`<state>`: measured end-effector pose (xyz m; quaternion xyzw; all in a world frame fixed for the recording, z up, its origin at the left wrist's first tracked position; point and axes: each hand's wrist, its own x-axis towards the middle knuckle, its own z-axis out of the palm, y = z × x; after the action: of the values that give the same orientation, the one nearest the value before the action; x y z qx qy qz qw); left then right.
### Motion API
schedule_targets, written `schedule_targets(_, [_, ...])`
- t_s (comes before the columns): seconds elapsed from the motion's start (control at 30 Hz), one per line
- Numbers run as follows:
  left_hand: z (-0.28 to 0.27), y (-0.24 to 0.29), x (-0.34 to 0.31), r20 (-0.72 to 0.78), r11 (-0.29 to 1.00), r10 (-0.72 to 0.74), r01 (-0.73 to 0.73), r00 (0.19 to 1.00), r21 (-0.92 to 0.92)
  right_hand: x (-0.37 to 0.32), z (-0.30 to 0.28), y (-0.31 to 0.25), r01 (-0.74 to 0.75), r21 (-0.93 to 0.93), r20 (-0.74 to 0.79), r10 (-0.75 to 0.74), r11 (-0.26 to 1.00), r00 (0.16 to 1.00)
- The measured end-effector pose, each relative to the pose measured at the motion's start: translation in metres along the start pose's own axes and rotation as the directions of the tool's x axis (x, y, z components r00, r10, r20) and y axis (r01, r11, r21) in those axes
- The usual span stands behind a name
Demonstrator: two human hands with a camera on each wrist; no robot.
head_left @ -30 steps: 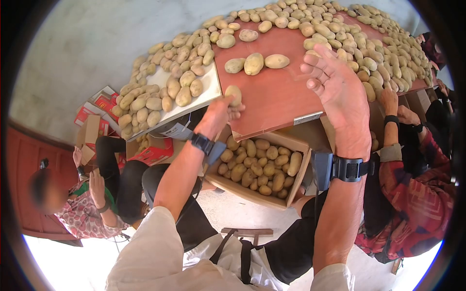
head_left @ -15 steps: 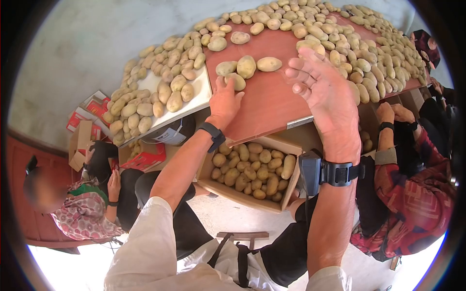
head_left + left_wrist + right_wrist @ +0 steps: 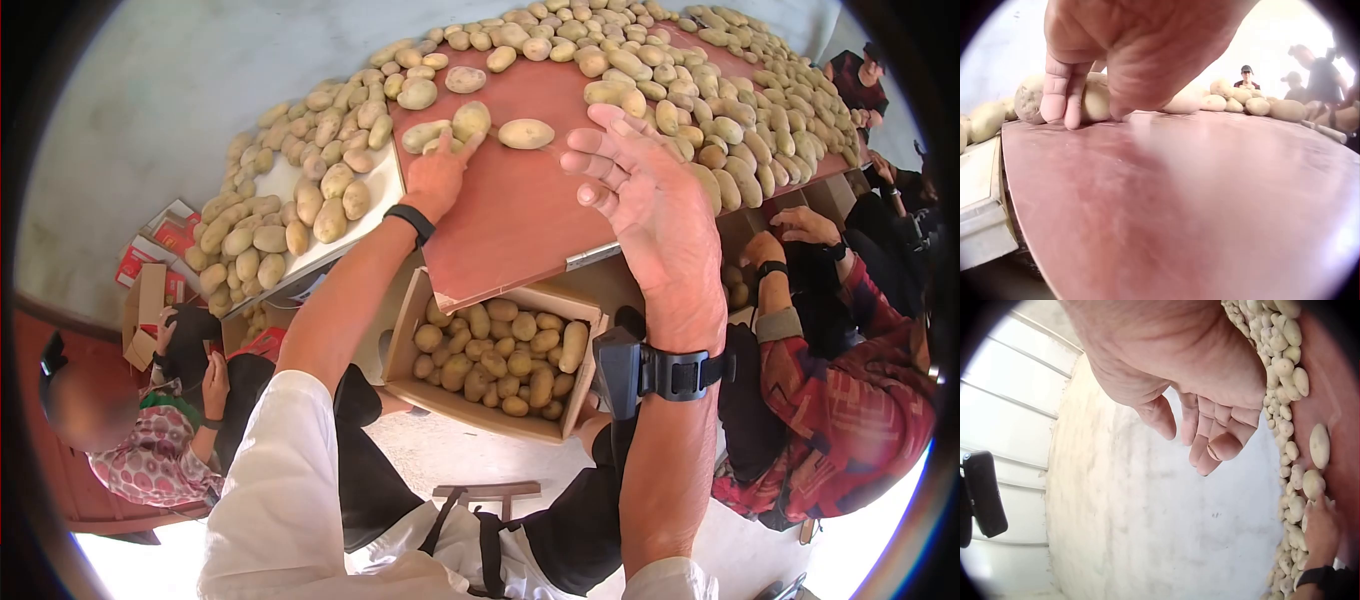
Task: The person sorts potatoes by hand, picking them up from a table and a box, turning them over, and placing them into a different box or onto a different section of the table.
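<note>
On the red-brown tabletop (image 3: 510, 215), my left hand (image 3: 437, 182) grips a potato (image 3: 1096, 100), fingers on one side and thumb on the other. The hand covers most of that potato in the head view. Just beyond it lie a greenish potato (image 3: 424, 135) and a rounder potato (image 3: 471, 121). A long pale potato (image 3: 526, 133) is a little to their right. My right hand (image 3: 652, 205) is raised over the table's right part, palm turned inward and fingers loosely bent, with nothing in it.
Potatoes (image 3: 735, 130) are heaped along the back and right. More lie on a white board (image 3: 285, 177) at left. Below the table edge stands a cardboard box (image 3: 470, 413) of potatoes. People sit on both sides, one in a red patterned sleeve (image 3: 840, 350).
My left hand has carried the potato from the table's front left corner up to the other potatoes. The right hand keeps its raised pose. The head view has shifted slightly.
</note>
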<state>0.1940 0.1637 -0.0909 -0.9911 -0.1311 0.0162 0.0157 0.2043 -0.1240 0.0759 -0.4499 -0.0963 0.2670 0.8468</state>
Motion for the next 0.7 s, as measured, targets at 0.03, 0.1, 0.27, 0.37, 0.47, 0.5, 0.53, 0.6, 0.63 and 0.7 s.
schedule_targets(0.03, [0.001, -0.004, 0.005, 0.000, 0.999, -0.033, 0.033, 0.999, 0.004, -0.002, 0.000, 0.000, 0.008, -0.010, -0.004, -0.008, 1.000, 1.000])
schedule_targets(0.1, [0.002, -0.012, 0.015, 0.012, 0.999, -0.049, 0.049, 0.999, -0.014, -0.001, -0.002, -0.001, 0.013, -0.019, -0.010, -0.013, 1.000, 1.000])
schedule_targets(0.27, [0.021, -0.037, 0.017, -0.092, 0.999, 0.004, -0.008, 0.996, -0.038, 0.006, -0.020, -0.001, 0.053, -0.069, 0.095, -0.046, 0.996, 0.994])
schedule_targets(0.37, [0.045, -0.056, 0.007, -0.162, 0.981, 0.096, -0.121, 0.982, -0.153, 0.022, -0.054, -0.002, 0.121, -0.008, 0.240, -0.115, 0.993, 0.964])
schedule_targets(0.47, [0.025, -0.037, -0.042, -0.132, 0.970, 0.086, -0.114, 0.987, -0.215, 0.002, -0.027, -0.012, 0.163, 0.089, 0.021, -0.165, 0.983, 0.986])
schedule_targets(0.5, [0.022, -0.034, -0.055, -0.220, 0.956, 0.136, -0.186, 0.966, -0.226, 0.003, -0.029, -0.012, 0.152, 0.088, 0.010, -0.153, 0.984, 0.988])
schedule_targets(0.53, [0.015, -0.028, -0.073, -0.203, 0.955, 0.156, -0.200, 0.967, -0.218, 0.005, -0.033, -0.013, 0.172, 0.114, 0.017, -0.175, 0.978, 0.984])
schedule_targets(0.6, [0.004, -0.017, -0.101, -0.148, 0.917, 0.109, -0.157, 0.983, -0.366, -0.010, -0.038, -0.017, 0.206, 0.217, 0.239, -0.257, 0.954, 0.936])
schedule_targets(0.63, [0.000, -0.013, -0.114, -0.093, 0.859, 0.065, -0.103, 0.994, -0.501, -0.005, -0.040, -0.019, 0.201, 0.219, 0.235, -0.252, 0.955, 0.939])
schedule_targets(0.7, [-0.010, -0.006, -0.139, -0.086, 0.833, 0.066, -0.103, 0.994, -0.543, 0.009, -0.045, -0.023, 0.172, 0.081, 0.039, -0.176, 0.982, 0.984])
